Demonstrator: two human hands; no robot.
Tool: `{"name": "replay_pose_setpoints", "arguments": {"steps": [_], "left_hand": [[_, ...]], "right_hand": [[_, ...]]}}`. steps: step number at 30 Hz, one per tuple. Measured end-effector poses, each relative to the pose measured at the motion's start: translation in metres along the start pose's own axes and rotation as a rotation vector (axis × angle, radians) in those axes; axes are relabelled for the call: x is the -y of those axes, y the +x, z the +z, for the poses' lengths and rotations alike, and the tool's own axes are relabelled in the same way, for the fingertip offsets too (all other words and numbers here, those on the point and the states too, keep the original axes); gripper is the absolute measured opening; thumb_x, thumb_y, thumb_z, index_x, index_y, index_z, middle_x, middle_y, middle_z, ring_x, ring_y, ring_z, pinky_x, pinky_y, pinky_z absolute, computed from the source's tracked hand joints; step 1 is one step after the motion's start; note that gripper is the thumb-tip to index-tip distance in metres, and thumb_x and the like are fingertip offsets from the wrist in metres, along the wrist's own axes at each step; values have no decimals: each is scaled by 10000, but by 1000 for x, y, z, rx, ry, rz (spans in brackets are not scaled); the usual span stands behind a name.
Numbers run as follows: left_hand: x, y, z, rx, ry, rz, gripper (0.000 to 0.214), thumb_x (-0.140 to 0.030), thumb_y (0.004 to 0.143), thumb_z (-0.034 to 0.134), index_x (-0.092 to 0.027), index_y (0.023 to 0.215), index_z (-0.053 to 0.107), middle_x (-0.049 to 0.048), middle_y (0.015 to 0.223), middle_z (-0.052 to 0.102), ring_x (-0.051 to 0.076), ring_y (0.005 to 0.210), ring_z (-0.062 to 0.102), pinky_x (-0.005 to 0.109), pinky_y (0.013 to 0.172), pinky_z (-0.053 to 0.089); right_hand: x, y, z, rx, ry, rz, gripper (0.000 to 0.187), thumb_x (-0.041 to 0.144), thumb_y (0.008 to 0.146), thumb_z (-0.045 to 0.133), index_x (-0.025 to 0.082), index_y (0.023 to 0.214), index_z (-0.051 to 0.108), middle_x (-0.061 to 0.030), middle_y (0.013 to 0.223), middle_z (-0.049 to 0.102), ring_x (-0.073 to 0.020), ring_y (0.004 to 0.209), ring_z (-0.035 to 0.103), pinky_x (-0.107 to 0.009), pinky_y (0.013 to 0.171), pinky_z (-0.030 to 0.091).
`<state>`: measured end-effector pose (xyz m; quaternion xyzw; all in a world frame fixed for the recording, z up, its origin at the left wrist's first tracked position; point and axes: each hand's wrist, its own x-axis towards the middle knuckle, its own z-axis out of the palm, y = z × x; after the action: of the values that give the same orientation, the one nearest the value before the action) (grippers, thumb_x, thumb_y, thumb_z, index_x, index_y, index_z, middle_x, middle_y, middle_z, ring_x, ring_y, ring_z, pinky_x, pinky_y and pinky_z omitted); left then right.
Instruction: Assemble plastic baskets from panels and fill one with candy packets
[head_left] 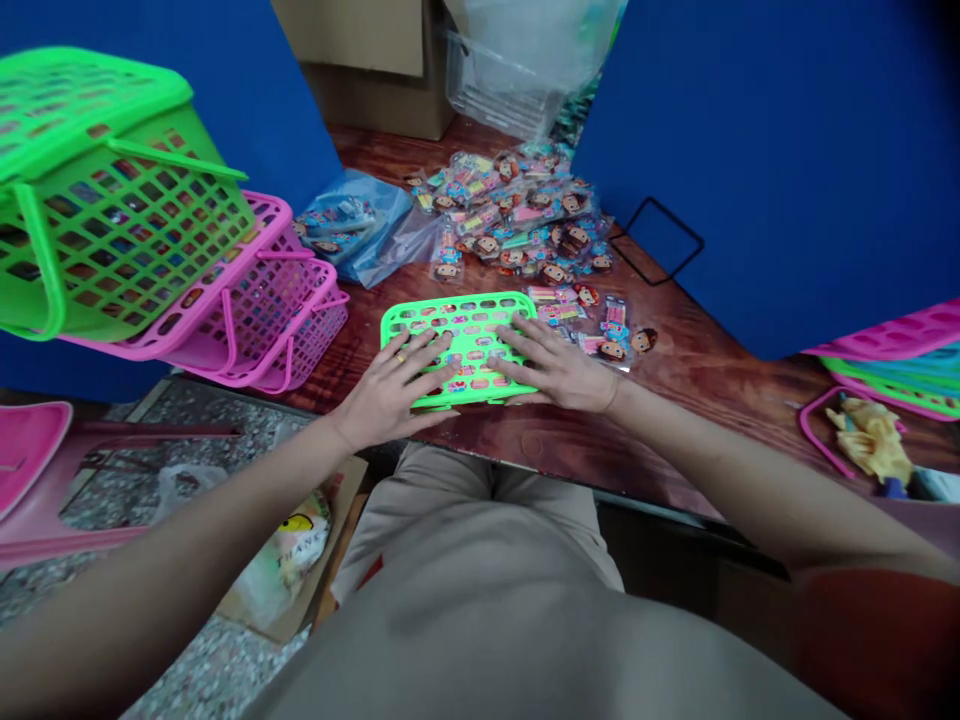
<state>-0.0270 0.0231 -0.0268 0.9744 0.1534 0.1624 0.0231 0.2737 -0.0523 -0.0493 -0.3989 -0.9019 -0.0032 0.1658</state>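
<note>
A green plastic basket with a slotted lid lies in front of me on the wooden table. Through its slots small colourful items show. My left hand rests on the left part of the lid, fingers spread, a ring on one finger. On the right part lies my right hand, its fingers also stretched apart. Both thumbs point toward the near edge of the lid. Just beyond the basket, a heap of small plastic packets with cartoon figures spreads over the table, and a few packets lie close to my right hand.
At left, a green basket sits on stacked pink baskets. A blue plastic bag lies beside the heap. A cardboard box, a black square frame, pink and green lids and a yellow cloth are around. A pink chair stands lower left.
</note>
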Motion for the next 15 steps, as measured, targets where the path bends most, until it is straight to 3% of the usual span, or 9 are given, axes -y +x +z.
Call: {"name": "replay_pose_setpoints", "arguments": {"steps": [5, 9, 15], "left_hand": [[-2, 0, 5, -58, -12, -37, 503, -500, 869, 591, -255, 1306, 541, 86, 1483, 446, 261, 1412, 356, 513, 1167, 282], [-4, 2, 4, -106, -46, -51, 516, -520, 850, 612, -244, 1282, 558, 90, 1453, 485, 255, 1379, 411, 504, 1157, 302], [-6, 6, -1, -109, -142, -100, 520, -570, 826, 630, -238, 1224, 598, 81, 1422, 521, 246, 1343, 461, 503, 1163, 303]], "right_hand": [[3, 0, -1, 0, -8, -1, 546, 456, 942, 507, 248, 1441, 431, -102, 1593, 235, -302, 1493, 52, -573, 1176, 208], [4, -1, -5, 12, 45, -4, 620, 493, 900, 558, 233, 1446, 423, -112, 1605, 190, -333, 1488, 69, -600, 1168, 188], [2, -3, -23, 39, 172, -21, 638, 471, 872, 583, 247, 1445, 415, -85, 1605, 200, -316, 1487, 106, -591, 1169, 190]]}}
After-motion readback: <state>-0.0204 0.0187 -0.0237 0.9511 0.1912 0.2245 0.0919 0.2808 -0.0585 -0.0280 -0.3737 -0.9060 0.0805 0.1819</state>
